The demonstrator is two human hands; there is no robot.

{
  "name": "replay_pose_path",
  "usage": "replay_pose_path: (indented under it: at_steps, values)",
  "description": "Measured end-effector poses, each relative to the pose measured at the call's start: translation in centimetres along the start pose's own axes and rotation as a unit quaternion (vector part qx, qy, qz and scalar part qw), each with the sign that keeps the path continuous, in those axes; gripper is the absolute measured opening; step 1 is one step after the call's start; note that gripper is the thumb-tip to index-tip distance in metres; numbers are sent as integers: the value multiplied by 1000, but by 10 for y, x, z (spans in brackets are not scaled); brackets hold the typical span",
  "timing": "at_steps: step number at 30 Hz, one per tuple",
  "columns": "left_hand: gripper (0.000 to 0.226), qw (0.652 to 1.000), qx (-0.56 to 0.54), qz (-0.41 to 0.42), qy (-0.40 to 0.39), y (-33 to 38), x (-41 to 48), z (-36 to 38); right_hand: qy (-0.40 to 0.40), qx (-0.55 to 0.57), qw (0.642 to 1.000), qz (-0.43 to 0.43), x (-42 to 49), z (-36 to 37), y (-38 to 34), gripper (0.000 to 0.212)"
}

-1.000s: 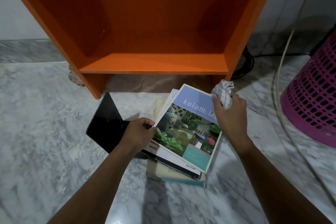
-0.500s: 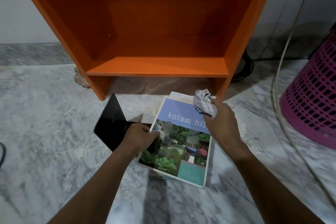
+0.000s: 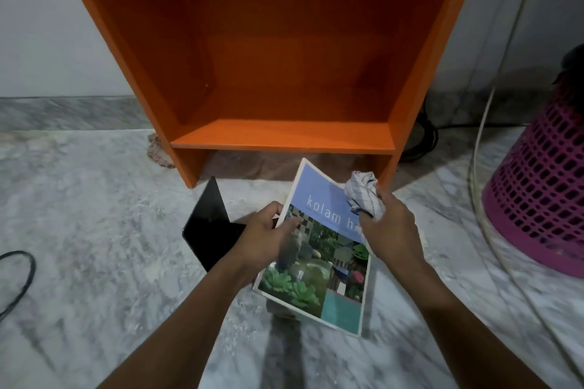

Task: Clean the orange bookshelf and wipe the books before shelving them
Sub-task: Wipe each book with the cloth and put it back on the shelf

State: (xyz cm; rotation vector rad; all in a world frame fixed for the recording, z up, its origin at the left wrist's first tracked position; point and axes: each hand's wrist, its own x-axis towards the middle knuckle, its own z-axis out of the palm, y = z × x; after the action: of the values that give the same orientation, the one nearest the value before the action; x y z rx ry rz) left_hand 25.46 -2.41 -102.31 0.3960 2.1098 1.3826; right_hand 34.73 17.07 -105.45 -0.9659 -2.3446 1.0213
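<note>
book lifted higher, blue garden cover, left hand gripping it, right hand clutching cloth

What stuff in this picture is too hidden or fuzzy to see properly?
Head view:
- Title on the book: its end is covered by the right hand and the cloth.
- Top of the orange bookshelf: cut off by the upper edge.
- Side of the pink basket: cut off by the right edge.
- Fingers of the left hand: motion-blurred.

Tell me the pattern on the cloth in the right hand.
The cloth is whitish with thin dark check lines, seen in the head view.
</note>
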Motion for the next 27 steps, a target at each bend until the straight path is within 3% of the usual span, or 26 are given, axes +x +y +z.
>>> replay_pose_path:
  at_steps: [3,7,10,16,22,27]
  values:
    - [11,996,4,88,12,31,-7,-12,-2,53,998,-35,3,-22,-21,38]
    - [4,969,87,228,41,87,-24,-41,-49,114,984,-129,10,-53,-80,50]
    - [10,938,110,307,114,132,-46,-69,-53,140,967,-207,14,-81,-136,51]
    - [14,847,43,448,283,233,-82,-123,-44,240,924,-295,35,-135,-262,42]
    - [15,743,-27,505,439,316,-66,-170,-44,288,911,-292,70,-180,-350,22]
    - [17,708,-2,486,512,340,6,-206,-66,272,910,-307,103,-196,-391,19]
